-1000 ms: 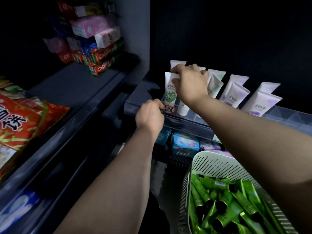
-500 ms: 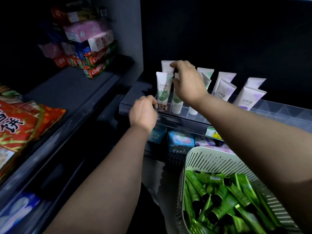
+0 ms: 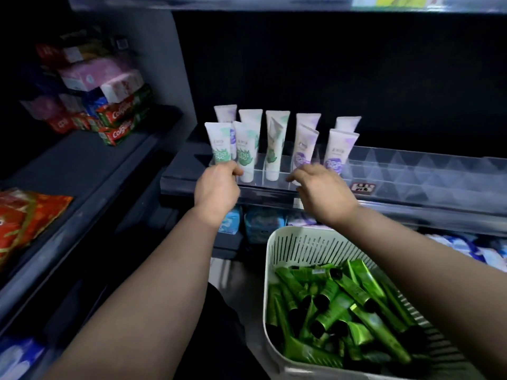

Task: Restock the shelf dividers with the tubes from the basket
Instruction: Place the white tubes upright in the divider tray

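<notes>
Dim shelf divider (image 3: pixel 411 171) near Colgate boxes (image 3: pixel 123 112); left hand (image 3: pixel 216 187) tight around green-labelled tube (image 3: pixel 219 144), right hand (image 3: pixel 323 193) slack, empty.

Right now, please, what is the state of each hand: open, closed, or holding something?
Left hand: closed, gripping the lower end of the front-left white tube.
Right hand: open, holding nothing.

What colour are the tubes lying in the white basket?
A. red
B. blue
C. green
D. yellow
C: the tubes piled in the basket are shiny green with dark caps.
</notes>
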Tool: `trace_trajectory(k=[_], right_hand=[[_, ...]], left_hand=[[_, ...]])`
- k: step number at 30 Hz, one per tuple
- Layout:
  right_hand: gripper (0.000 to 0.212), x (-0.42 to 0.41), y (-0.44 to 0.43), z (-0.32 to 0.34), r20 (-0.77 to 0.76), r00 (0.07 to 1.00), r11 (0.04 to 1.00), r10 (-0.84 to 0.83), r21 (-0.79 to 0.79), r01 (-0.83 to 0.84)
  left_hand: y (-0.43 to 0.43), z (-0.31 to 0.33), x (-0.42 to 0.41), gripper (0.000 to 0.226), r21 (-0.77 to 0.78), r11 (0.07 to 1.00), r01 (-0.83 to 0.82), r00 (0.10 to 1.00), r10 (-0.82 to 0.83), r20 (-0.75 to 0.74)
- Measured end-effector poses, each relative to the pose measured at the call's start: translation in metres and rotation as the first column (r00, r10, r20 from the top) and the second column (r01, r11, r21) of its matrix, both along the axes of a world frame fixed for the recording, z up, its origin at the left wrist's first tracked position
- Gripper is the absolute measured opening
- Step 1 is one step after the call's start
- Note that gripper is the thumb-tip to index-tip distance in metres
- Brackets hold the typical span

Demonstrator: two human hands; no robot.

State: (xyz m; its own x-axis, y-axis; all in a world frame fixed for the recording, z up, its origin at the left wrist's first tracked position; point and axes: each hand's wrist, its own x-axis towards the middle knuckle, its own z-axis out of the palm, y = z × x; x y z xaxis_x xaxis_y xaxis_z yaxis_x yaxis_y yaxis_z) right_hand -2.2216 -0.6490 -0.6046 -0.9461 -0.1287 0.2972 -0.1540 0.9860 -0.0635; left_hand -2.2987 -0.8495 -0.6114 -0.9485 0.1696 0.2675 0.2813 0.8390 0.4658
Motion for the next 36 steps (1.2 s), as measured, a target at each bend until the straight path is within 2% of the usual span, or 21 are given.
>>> trace_trajectory(k=[5, 10, 14, 17, 22, 25, 32, 36], right_hand=[[0.041, 0.03, 0.024, -0.006, 0.078, 0.995, 0.995, -0.06, 0.082, 0.054], [0.043, 0.05, 0.06, 0.0, 0.077, 0.99, 0.991, -0.115, 0.076, 0.109], [0.051, 0.055, 0.085, 0.001, 0.117, 0.973, 0.977, -0.201, 0.095, 0.191], [0.061, 0.053, 0.087, -0.002, 0.16, 0.962, 0.964, -0.221, 0.184, 0.191], [0.072, 0.041, 0.078, -0.007, 0.216, 0.942, 0.94, -0.256, 0.282, 0.191], [0.07, 0.036, 0.07, -0.01, 0.224, 0.935, 0.932, -0.274, 0.303, 0.2], [0.067, 0.028, 0.058, -0.009, 0.232, 0.934, 0.947, -0.271, 0.239, 0.215], [0.072, 0.02, 0.048, -0.008, 0.257, 0.937, 0.963, -0.235, 0.195, 0.188]], left_hand=[[0.033, 0.001, 0.021, 0.035, -0.119, 0.98, 0.158, 0.987, -0.159, 0.0], [0.062, -0.002, 0.037, 0.033, -0.292, 0.913, 0.286, 0.955, -0.295, 0.013], [0.082, -0.004, 0.034, 0.059, -0.456, 0.844, 0.284, 0.947, -0.321, -0.003], [0.092, -0.005, 0.037, 0.074, -0.533, 0.8, 0.275, 0.948, -0.317, 0.013], [0.098, -0.015, 0.039, 0.074, -0.545, 0.801, 0.247, 0.948, -0.316, -0.035], [0.099, -0.016, 0.037, 0.069, -0.548, 0.8, 0.244, 0.946, -0.322, -0.05], [0.085, -0.017, 0.026, 0.053, -0.555, 0.802, 0.221, 0.952, -0.3, -0.054], [0.072, -0.016, 0.018, 0.053, -0.561, 0.801, 0.21, 0.96, -0.279, -0.038]])
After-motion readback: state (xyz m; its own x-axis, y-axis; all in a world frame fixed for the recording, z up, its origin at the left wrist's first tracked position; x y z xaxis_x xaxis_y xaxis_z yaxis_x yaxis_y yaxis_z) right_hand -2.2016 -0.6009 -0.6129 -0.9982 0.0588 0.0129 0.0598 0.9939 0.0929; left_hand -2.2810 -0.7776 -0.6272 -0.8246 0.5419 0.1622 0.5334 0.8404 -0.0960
